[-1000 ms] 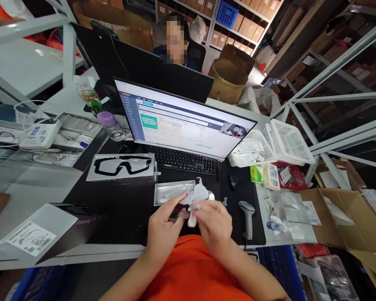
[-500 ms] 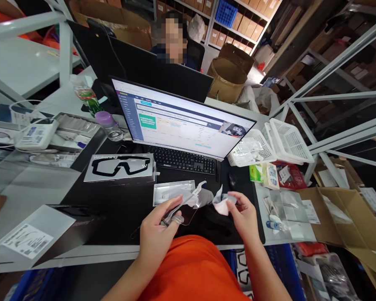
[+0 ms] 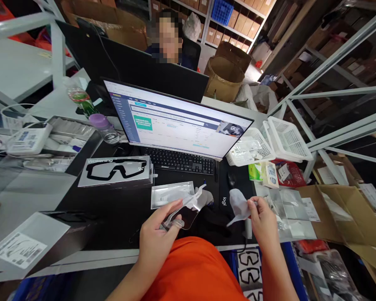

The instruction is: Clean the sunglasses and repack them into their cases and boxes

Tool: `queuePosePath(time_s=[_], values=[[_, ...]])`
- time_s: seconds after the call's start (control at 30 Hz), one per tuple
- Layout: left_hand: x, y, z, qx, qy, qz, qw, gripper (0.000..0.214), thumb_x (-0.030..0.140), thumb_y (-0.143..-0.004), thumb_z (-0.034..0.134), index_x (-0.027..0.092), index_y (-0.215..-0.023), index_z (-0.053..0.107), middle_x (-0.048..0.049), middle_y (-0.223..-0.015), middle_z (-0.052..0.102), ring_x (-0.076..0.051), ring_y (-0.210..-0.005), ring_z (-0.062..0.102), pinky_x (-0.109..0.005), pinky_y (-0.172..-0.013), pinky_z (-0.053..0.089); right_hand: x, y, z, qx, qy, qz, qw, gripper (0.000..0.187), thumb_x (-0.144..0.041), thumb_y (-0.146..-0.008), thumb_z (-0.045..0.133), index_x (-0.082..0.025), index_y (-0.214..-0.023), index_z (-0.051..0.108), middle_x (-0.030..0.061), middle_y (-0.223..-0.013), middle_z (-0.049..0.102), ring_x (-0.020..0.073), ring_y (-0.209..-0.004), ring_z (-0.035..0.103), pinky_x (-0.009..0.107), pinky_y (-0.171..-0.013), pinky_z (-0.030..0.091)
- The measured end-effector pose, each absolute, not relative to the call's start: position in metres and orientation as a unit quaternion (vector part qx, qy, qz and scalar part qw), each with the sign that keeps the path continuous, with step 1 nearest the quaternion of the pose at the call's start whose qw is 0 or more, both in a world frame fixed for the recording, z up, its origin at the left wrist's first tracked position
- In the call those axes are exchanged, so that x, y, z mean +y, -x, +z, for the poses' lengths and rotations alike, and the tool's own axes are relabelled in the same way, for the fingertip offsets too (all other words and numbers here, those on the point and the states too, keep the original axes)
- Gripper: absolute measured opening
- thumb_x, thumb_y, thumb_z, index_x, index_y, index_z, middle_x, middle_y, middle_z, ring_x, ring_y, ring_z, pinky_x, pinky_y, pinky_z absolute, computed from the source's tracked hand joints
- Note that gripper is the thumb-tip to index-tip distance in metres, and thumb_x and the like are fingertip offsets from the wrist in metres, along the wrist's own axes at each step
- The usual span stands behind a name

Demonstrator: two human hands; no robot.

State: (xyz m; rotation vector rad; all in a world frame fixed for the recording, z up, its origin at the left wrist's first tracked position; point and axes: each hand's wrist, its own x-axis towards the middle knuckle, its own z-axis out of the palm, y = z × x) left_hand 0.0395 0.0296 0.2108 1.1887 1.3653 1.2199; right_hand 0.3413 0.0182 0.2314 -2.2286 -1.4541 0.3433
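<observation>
My left hand point(image 3: 158, 236) is closed on a clear goggle lens point(image 3: 188, 211), held just above the black desk mat point(image 3: 119, 213) near the front edge. My right hand point(image 3: 265, 219) pinches a thin white film sheet point(image 3: 240, 205), held off to the right and apart from the lens. A shallow silver tray point(image 3: 171, 194) lies just beyond the lens, in front of the keyboard point(image 3: 183, 161). A white box printed with a black goggle outline point(image 3: 115, 171) sits to the left of the tray.
A lit monitor point(image 3: 175, 123) stands behind the keyboard, with a person seated beyond it. White mesh baskets point(image 3: 269, 142) sit at right, an open cardboard box point(image 3: 341, 213) at far right, a mouse point(image 3: 232, 179) and a purple-capped bottle point(image 3: 106, 127) on the desk.
My right hand has pulled the white film away from the lens and carried it to the right. My left hand keeps the lens in nearly the same place.
</observation>
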Motion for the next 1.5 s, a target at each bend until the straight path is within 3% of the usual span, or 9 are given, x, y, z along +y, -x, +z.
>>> queuePosePath(time_s=[0.23,0.47,0.6,0.73,0.97,1.1,1.23,1.3,1.5], values=[[0.031,-0.042,0.208,0.555,-0.486,0.499,0.453,0.030,0.023,-0.081,0.068,0.025,-0.111,0.075,-0.0020,-0.111,0.078,-0.022,-0.104,0.074,-0.029,-0.092,0.061,0.020,-0.291,0.222,-0.317,0.639,0.453,0.534,0.038,-0.057,-0.083,0.074,-0.023,-0.087,0.057,-0.0076,-0.057,0.045,0.0093,-0.047,0.037,0.020,-0.044,0.027],[0.027,-0.053,0.202,0.549,-0.457,0.524,0.465,0.037,0.015,-0.079,0.064,0.023,-0.115,0.072,-0.0033,-0.116,0.076,-0.023,-0.104,0.074,-0.030,-0.090,0.062,0.018,-0.211,0.228,-0.102,0.359,0.766,0.523,0.038,-0.037,-0.071,0.091,-0.022,-0.087,0.060,-0.0022,-0.085,0.067,0.0101,-0.070,0.061,0.020,-0.063,0.050],[0.024,-0.057,0.205,0.522,-0.443,0.543,0.486,0.044,0.012,-0.079,0.061,0.024,-0.120,0.070,-0.0040,-0.121,0.074,-0.023,-0.112,0.071,-0.028,-0.090,0.061,0.023,-0.198,0.223,-0.138,0.333,0.772,0.524,0.049,-0.028,-0.063,0.096,-0.025,-0.104,0.069,-0.0043,-0.082,0.068,0.0086,-0.067,0.062,0.019,-0.066,0.052],[0.020,-0.058,0.206,0.531,-0.457,0.525,0.482,0.045,0.011,-0.077,0.062,0.023,-0.119,0.072,-0.0044,-0.119,0.075,-0.023,-0.107,0.073,-0.028,-0.088,0.062,0.025,-0.196,0.210,-0.240,0.370,0.729,0.524,0.037,-0.035,-0.067,0.093,-0.027,-0.099,0.077,-0.0018,-0.080,0.070,0.0110,-0.066,0.062,0.022,-0.065,0.052],[0.016,-0.062,0.197,0.555,-0.482,0.503,0.454,0.045,0.018,-0.078,0.065,0.026,-0.123,0.071,-0.0043,-0.123,0.073,-0.024,-0.104,0.074,-0.032,-0.086,0.063,0.023,-0.198,0.203,-0.436,0.434,0.573,0.542,0.023,-0.048,-0.081,0.081,-0.029,-0.092,0.078,0.0064,-0.133,0.064,0.0251,-0.125,0.058,0.038,-0.106,0.044],[0.018,-0.061,0.196,0.554,-0.515,0.502,0.421,0.052,0.016,-0.081,0.063,0.033,-0.130,0.067,-0.0019,-0.137,0.065,-0.025,-0.122,0.065,-0.031,-0.093,0.061,0.025,-0.201,0.206,-0.474,0.416,0.557,0.539,0.019,-0.046,-0.085,0.076,-0.029,-0.094,0.077,0.0053,-0.109,0.076,0.0252,-0.114,0.066,0.042,-0.109,0.041],[0.020,-0.057,0.200,0.545,-0.546,0.493,0.403,0.059,0.011,-0.081,0.059,0.035,-0.136,0.062,-0.0006,-0.152,0.051,-0.026,-0.137,0.052,-0.036,-0.104,0.054,0.024,-0.201,0.207,-0.451,0.449,0.553,0.537,0.021,-0.045,-0.085,0.077,-0.026,-0.093,0.077,0.0032,-0.085,0.077,0.0179,-0.078,0.069,0.030,-0.080,0.052],[0.021,-0.056,0.201,0.544,-0.553,0.486,0.403,0.060,0.009,-0.080,0.057,0.034,-0.135,0.063,-0.0006,-0.151,0.053,-0.026,-0.136,0.054,-0.039,-0.109,0.051,0.025,-0.200,0.206,-0.425,0.458,0.577,0.526,0.024,-0.046,-0.081,0.080,-0.024,-0.090,0.076,0.0022,-0.078,0.075,0.0143,-0.066,0.063,0.023,-0.062,0.048],[0.018,-0.054,0.205,0.530,-0.584,0.468,0.398,0.060,0.008,-0.080,0.057,0.032,-0.134,0.064,-0.0021,-0.146,0.058,-0.026,-0.132,0.057,-0.039,-0.108,0.052,0.028,-0.197,0.211,-0.358,0.443,0.640,0.516,0.037,-0.051,-0.073,0.085,-0.019,-0.082,0.070,0.0004,-0.072,0.068,0.0114,-0.060,0.055,0.021,-0.055,0.045]])
